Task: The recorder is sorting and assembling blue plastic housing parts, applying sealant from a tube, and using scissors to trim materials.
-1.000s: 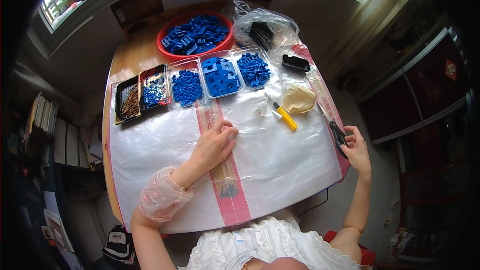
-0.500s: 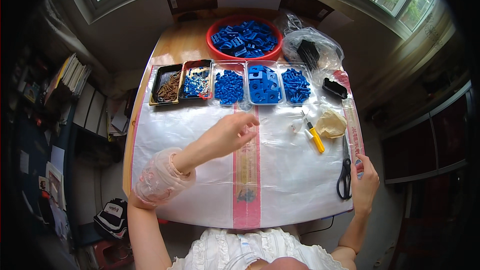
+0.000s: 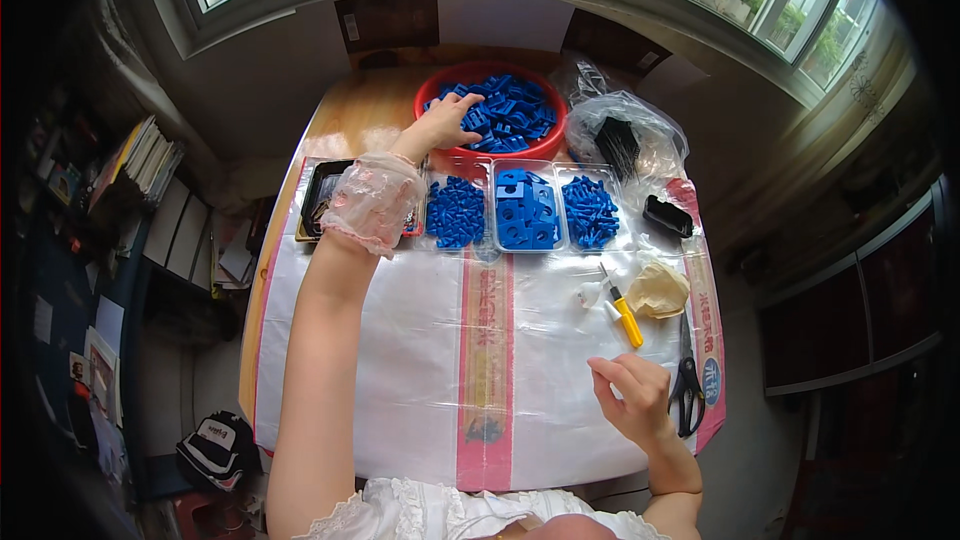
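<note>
My left hand (image 3: 446,126) reaches over the left rim of a red basin (image 3: 553,146), its thumb and fingers spread at the heap of blue plastic parts (image 3: 512,110) inside; no part shows in its grip. A sleeve with a pink pattern (image 3: 376,198) covers much of the two black trays below. My right hand (image 3: 634,402) hovers above the right part of the table, loosely bent, thumb apart from the fingers, with nothing visible in it. Closest to it are black-handled scissors (image 3: 687,395) and a yellow-handled screwdriver (image 3: 627,322).
Clear tubs hold small blue plugs (image 3: 457,215), flat blue pieces with holes (image 3: 527,210) and more blue plugs (image 3: 591,212). A black tray (image 3: 318,185) stands left of them. Plastic bags (image 3: 640,130), a small black container (image 3: 668,216) and a crumpled cream-coloured wad (image 3: 657,290) occupy the right side.
My left hand has gone from above the middle of the table forward to the red basin. My right hand has moved left, away from the table's right edge. The view has tilted up slightly.
</note>
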Demonstrator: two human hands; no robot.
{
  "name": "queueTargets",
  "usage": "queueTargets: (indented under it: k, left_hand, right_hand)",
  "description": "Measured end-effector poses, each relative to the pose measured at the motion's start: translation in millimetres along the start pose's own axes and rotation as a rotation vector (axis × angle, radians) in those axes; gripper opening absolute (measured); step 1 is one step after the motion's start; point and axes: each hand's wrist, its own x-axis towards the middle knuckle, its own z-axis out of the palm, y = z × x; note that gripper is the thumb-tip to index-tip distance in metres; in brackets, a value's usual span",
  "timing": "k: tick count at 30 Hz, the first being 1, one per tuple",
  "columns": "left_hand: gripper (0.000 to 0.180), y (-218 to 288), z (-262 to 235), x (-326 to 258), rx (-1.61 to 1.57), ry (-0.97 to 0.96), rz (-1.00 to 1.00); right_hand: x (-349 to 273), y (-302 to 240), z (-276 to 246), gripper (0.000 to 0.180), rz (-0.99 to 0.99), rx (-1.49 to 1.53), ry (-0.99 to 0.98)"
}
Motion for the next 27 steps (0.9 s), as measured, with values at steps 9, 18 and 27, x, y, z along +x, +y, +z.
queueTargets:
  k: [9, 18, 27]
  left_hand:
    - [0.103, 19, 19, 31, 0.078, -0.196, -0.243]
    - [0.083, 20, 34, 31, 0.078, -0.009, -0.219]
    - [0.065, 37, 31, 18, -0.067, 0.168, -0.179]
  right_hand:
    - [-6, 4, 12, 0.026, 0.052, 0.069, -0.114]
    - [-4, 3, 16, 0.025, 0.078, 0.101, -0.189]
    - [-7, 3, 20, 0.019, 0.107, 0.115, -0.242]
